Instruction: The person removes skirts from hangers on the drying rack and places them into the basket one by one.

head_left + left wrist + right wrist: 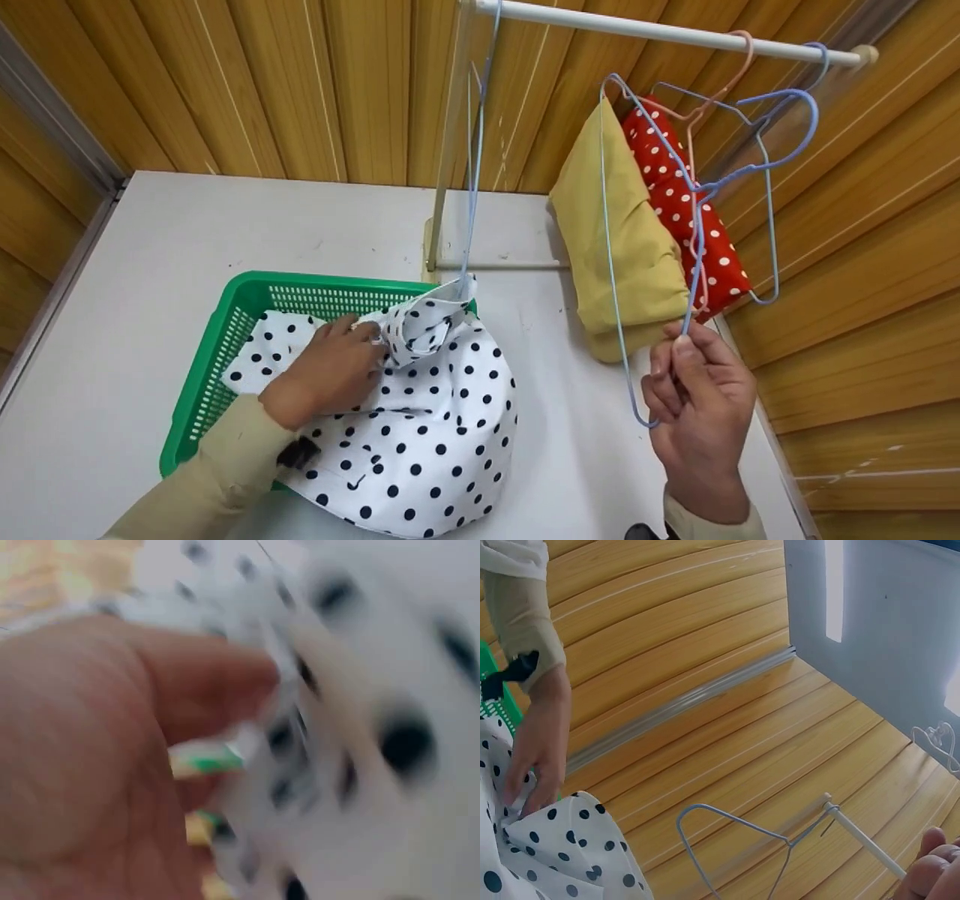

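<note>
A white cloth with black dots lies over the green basket, its upper part bunched. My left hand pinches a fold of it; the left wrist view, blurred, shows the thumb against the dotted cloth. On the right, my right hand grips one side of a blue wire hanger between thumb and fingers, with the hook upward and off the rod. In the right wrist view, part of my right hand shows at the lower right corner, and my left hand is at the cloth.
A white rod crosses above. From it hang a pink hanger, a blue hanger at the right and another blue hanger at the left. Yellow cloth and red dotted cloth hang behind my right hand. Wood-patterned walls stand around.
</note>
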{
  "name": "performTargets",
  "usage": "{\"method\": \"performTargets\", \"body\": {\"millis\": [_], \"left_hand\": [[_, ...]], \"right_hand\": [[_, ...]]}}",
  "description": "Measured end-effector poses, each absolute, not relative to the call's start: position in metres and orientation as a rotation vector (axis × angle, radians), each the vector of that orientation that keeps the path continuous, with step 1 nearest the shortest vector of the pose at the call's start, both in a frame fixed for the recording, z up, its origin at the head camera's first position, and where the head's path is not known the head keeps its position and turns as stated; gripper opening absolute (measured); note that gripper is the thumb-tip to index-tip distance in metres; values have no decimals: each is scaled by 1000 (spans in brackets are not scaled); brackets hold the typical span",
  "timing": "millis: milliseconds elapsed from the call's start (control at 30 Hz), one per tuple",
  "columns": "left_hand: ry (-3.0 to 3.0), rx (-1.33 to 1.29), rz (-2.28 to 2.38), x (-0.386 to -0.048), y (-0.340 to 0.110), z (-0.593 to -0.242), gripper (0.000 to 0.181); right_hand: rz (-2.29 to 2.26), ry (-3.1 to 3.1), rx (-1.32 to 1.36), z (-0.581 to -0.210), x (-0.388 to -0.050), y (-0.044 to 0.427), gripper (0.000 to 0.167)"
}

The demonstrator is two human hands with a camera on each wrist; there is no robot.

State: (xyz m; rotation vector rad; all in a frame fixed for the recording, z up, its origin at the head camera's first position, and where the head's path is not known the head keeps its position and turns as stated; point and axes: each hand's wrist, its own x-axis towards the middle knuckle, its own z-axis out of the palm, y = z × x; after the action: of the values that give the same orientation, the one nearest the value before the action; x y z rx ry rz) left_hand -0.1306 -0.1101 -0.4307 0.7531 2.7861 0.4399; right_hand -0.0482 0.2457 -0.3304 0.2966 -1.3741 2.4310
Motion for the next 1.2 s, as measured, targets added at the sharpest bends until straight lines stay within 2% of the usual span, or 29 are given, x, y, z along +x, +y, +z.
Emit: {"method": "performTargets", "body": {"millis": [100,200,233,333,433,567,633,700,800,867,933,1033,1067,1200], "left_hand": [[2864,826,481,-92,-105,-419,46],[2797,1034,459,-52,-98,-424,83],[2788,1128,403,-41,-94,-430,91],[2816,1370,184,-18,-87,-454,98],[2923,1488,52,-13,-81,-469,79],[3000,1484,393,-22,-76,-458,47],[3064,1334,691,-28,-77,-446,26],[3095,1035,968,-39,-83,-434,9],[3095,478,1114,-69,-97,-420,37],[3060,216,1038,-94,-107,-418,44],[3069,94,889,-115,-112,-423,38],[3250,162,661,-132,-112,-439,7],[3329,233,597,-134,-111,-442,9],[3399,868,428,-132,-98,-440,80]], "right_hand": [[2435,-1355,294,-331,-48,247,27],[2433,-1333,294,-332,-47,247,27],[2430,-1329,294,-332,-47,247,27],[2407,-1348,294,-332,-46,247,27],[2401,-1344,310,-331,-46,247,28],[2419,-1285,356,-330,-47,248,30],[2422,-1279,364,-330,-46,248,31],[2416,-1290,362,-330,-47,249,31],[2413,-1291,361,-330,-47,250,30],[2408,-1287,364,-331,-48,250,28],[2410,-1277,367,-331,-48,251,28],[2412,-1279,364,-333,-47,250,28],[2412,-1282,363,-334,-46,250,28],[2390,-1323,340,-333,-45,250,28]]}}
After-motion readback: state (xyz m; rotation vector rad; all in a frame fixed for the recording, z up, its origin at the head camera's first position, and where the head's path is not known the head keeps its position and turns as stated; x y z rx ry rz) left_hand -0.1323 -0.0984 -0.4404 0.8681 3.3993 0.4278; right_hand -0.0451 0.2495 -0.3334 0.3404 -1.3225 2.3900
